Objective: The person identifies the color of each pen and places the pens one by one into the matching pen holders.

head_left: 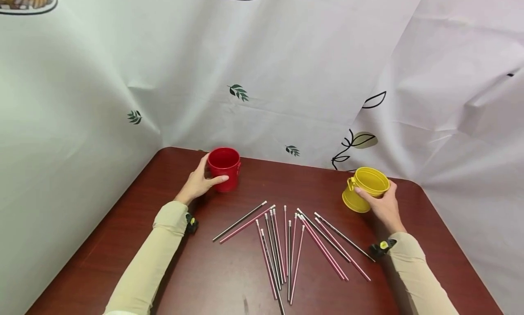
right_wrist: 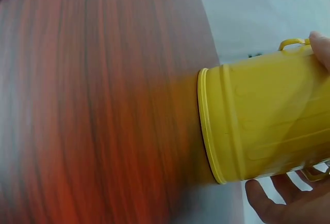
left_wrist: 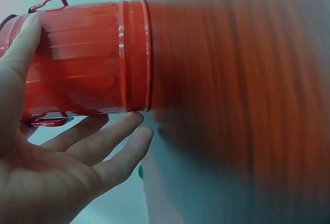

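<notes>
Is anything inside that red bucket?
Inside the red bucket, the head view shows only its red inner wall; nothing sticks out. The near side covers at least part of the bottom, so that area can't be seen.

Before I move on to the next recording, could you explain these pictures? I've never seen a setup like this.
There is no robot here: a person works with two bare hands. The wide picture comes from a camera on the head, looking forward and down. The other two come from the left wrist camera and right wrist camera, so the buckets look turned sideways there. On the dark red table lies a loose spread of thin, pencil-like sticks, pink and dark, with pale ends. The left hand grips a red bucket; the right hand grips a yellow one.
</notes>
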`<action>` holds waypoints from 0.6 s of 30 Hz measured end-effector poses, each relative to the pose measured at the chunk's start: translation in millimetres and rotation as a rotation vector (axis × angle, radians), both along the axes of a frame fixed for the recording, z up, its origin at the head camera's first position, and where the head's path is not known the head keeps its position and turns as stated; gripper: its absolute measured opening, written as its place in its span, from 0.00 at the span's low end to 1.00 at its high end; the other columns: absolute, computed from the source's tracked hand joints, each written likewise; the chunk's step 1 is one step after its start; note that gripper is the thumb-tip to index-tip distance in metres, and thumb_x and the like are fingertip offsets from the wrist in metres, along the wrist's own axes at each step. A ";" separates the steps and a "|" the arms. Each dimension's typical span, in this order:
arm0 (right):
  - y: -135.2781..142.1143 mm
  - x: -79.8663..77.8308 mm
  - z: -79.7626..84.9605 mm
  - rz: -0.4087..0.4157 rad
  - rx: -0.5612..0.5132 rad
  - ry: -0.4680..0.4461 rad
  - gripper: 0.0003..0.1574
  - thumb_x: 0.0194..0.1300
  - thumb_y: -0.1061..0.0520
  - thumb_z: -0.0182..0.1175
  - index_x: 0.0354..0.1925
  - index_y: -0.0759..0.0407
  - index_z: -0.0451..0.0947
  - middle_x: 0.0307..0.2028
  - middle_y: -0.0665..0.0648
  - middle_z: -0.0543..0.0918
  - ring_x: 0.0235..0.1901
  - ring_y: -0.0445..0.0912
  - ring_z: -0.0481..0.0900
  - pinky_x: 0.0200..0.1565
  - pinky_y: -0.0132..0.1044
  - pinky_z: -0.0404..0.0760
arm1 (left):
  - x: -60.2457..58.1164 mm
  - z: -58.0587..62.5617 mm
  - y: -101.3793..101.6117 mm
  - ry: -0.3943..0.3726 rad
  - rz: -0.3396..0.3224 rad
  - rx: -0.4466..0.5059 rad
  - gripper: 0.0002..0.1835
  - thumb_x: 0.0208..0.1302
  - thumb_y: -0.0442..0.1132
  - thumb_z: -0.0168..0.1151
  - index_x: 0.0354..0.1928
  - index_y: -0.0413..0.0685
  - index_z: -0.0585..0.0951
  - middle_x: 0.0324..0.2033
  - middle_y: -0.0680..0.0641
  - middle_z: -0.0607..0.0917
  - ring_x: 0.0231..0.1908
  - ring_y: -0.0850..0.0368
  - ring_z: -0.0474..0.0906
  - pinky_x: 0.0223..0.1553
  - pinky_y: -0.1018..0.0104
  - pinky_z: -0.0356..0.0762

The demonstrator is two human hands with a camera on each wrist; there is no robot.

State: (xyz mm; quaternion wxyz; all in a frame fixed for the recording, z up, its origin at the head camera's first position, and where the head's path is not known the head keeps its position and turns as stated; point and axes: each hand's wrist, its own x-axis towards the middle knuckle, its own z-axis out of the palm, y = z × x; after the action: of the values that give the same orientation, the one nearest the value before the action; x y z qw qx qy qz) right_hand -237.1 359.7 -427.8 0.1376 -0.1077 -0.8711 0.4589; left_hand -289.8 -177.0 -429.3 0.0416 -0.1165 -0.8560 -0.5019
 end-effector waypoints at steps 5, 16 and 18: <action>-23.7 -8.4 0.3 0.056 -0.007 0.000 0.64 0.46 0.36 0.68 0.66 0.54 0.41 0.58 0.65 0.63 0.57 0.57 0.62 0.59 0.55 0.59 | -2.1 2.5 22.5 -0.019 -0.042 0.013 0.49 0.50 0.52 0.69 0.69 0.60 0.49 0.60 0.45 0.68 0.58 0.46 0.67 0.52 0.51 0.72; -81.3 -22.8 -4.6 0.107 -0.087 0.073 0.64 0.40 0.38 0.72 0.65 0.53 0.45 0.56 0.60 0.66 0.55 0.52 0.65 0.60 0.50 0.62 | -3.4 3.7 69.8 -0.034 -0.022 -0.015 0.48 0.49 0.53 0.69 0.67 0.61 0.50 0.59 0.48 0.70 0.57 0.49 0.67 0.52 0.52 0.73; -91.6 -24.6 -5.4 0.104 -0.106 0.098 0.64 0.39 0.39 0.73 0.64 0.53 0.46 0.55 0.59 0.66 0.54 0.51 0.66 0.59 0.48 0.62 | -3.2 2.9 76.4 -0.031 -0.012 -0.019 0.47 0.49 0.53 0.69 0.67 0.60 0.50 0.59 0.48 0.70 0.58 0.49 0.67 0.52 0.52 0.72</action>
State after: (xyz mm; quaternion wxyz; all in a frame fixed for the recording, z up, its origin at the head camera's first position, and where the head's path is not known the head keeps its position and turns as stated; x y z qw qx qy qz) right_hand -261.7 268.1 -433.2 0.1501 -0.0470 -0.8422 0.5157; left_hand -293.0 -100.6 -426.4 0.0243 -0.1143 -0.8607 -0.4955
